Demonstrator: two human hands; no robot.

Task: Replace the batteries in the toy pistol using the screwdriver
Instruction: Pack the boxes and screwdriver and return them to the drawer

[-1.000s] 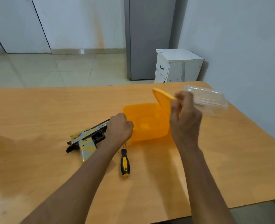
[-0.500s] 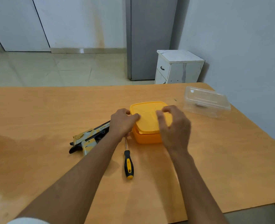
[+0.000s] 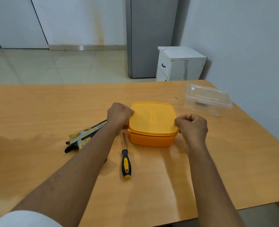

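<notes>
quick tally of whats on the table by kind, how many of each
containers: 2, the orange lidded box and the clear plastic box
tools: 1, the screwdriver
toys: 1, the toy pistol
total: 4, both hands grip the orange box's lid edges

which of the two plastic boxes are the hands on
The orange box, gripped at its lid by the left hand and right hand; the clear box sits untouched, far right.
</notes>
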